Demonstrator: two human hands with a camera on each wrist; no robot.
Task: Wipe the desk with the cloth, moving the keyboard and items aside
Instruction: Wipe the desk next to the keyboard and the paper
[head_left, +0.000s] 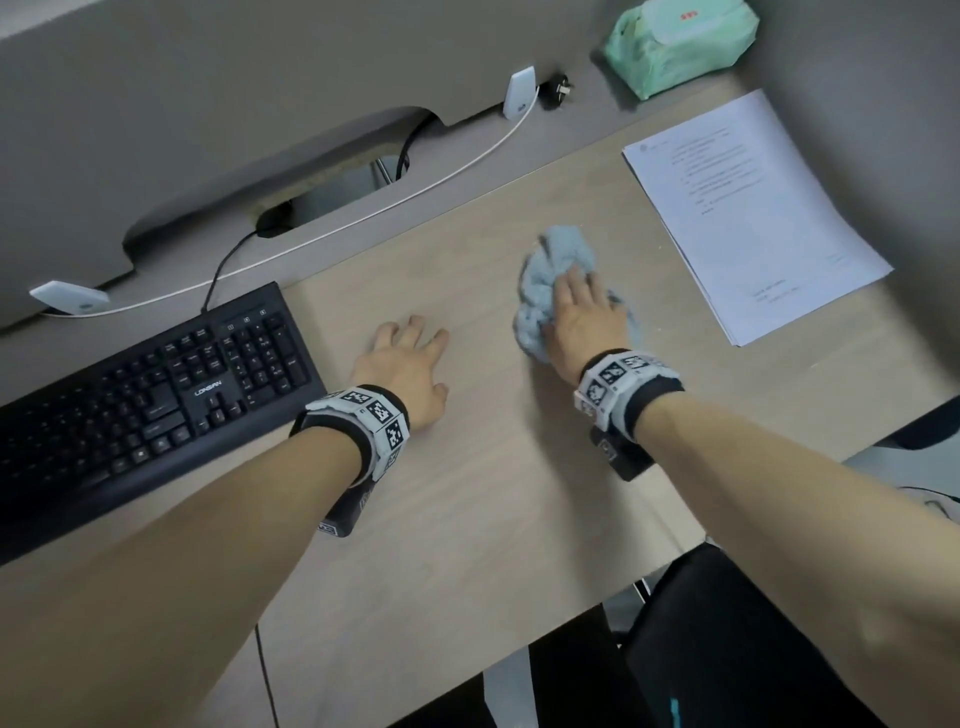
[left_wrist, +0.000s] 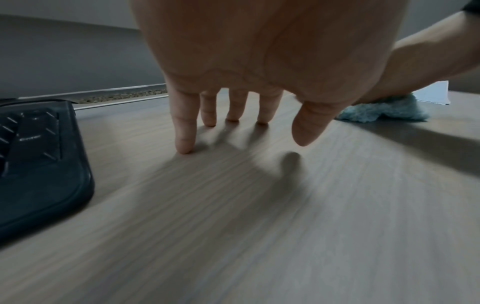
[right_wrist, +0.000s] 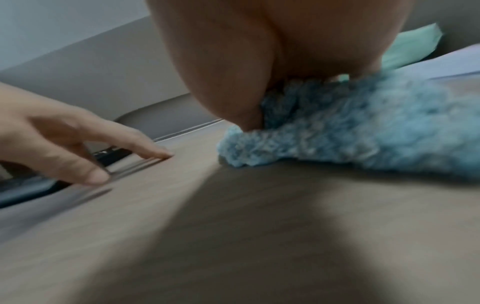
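Observation:
A crumpled light blue cloth (head_left: 558, 260) lies on the wooden desk (head_left: 467, 509), right of centre. My right hand (head_left: 582, 317) lies on top of it, fingers stretched over the cloth and pressing it down; in the right wrist view the thumb of that hand (right_wrist: 246, 82) digs into the cloth (right_wrist: 350, 133). My left hand (head_left: 410, 358) rests on bare desk between cloth and keyboard, fingers spread, fingertips (left_wrist: 184, 148) touching the wood, holding nothing. The black keyboard (head_left: 145, 400) sits at the left, angled, its corner (left_wrist: 39, 164) close to my left hand.
A stack of printed papers (head_left: 753, 208) lies just right of the cloth. A green wipes pack (head_left: 680, 47) stands at the back right. A white cable (head_left: 363, 213) and the keyboard cord run along the grey rear ledge. The desk's front edge and a dark chair (head_left: 727, 649) are near right.

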